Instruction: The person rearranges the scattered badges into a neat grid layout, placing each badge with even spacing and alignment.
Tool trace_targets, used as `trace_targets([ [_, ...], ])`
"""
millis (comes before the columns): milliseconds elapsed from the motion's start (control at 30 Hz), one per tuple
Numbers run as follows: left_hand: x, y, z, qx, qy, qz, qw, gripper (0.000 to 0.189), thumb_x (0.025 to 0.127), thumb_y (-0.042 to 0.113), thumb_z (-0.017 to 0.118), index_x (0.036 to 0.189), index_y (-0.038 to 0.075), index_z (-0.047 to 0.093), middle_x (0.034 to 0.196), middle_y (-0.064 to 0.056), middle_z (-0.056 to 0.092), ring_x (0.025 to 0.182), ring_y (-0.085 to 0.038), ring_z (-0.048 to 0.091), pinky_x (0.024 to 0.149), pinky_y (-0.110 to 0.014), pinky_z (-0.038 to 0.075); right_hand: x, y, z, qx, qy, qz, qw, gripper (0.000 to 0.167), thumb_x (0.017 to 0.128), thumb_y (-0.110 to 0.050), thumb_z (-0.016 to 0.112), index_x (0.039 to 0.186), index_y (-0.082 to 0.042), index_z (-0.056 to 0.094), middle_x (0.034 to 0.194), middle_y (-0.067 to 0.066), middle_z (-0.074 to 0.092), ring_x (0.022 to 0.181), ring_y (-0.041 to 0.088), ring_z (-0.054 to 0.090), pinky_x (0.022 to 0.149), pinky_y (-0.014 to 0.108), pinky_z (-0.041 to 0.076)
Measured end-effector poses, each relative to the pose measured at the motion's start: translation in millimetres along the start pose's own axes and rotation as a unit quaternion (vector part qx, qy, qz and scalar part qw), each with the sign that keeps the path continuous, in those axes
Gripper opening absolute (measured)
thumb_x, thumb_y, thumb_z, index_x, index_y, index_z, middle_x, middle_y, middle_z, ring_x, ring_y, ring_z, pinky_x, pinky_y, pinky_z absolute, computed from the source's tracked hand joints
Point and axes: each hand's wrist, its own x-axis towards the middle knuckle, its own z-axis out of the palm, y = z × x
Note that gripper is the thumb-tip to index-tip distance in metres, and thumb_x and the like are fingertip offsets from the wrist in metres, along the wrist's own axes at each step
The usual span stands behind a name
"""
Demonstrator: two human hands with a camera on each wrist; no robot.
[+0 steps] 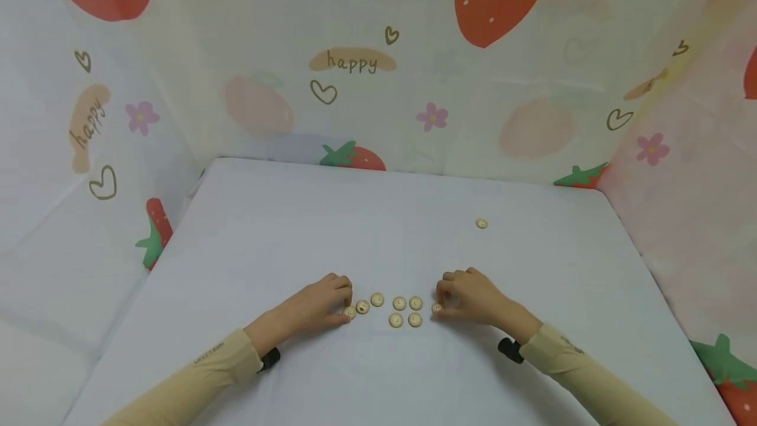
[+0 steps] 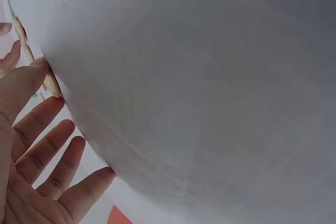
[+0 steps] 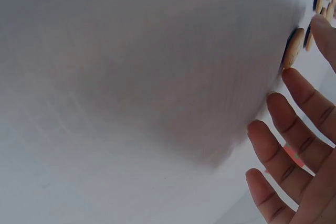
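Observation:
Several small round wooden discs lie flat on the white table. At the left end of a short slanting row, my left hand (image 1: 319,301) holds a wooden disc (image 1: 349,312) between thumb and index fingertip. The left wrist view shows that disc (image 2: 52,83) edge-on, with the other fingers spread beside it. On the right, my right hand (image 1: 476,298) pinches another disc (image 1: 436,307) at the table surface. In the right wrist view the index fingertip meets the lower end of this disc (image 3: 295,48), and the thumb is at its upper end.
Between my hands, a two-by-two block of discs (image 1: 415,319) sits right of the slanting row, which includes a disc with a dark spot (image 1: 363,307). One lone disc (image 1: 481,223) lies farther back on the right. Strawberry-printed cloth walls (image 1: 266,51) enclose the table's back and sides.

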Motion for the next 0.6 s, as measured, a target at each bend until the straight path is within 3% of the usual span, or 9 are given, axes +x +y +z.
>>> trace_targets([
  [600,-1.5,0.9,-1.0,0.006,0.007,0.006,0.9999,0.016,0.085,0.031,0.067,0.089,0.017,0.061,0.106,0.006,0.054,0.099,-0.011,0.047,0.083,-0.028,0.046,-1.2,0.6,2.3,0.013,-0.011,0.007,0.9998,0.026,0.076,-0.044,0.072,0.085,-0.022,0.061,0.080,-0.013,0.053,0.074,0.003,0.047,0.070,0.029,0.038],
])
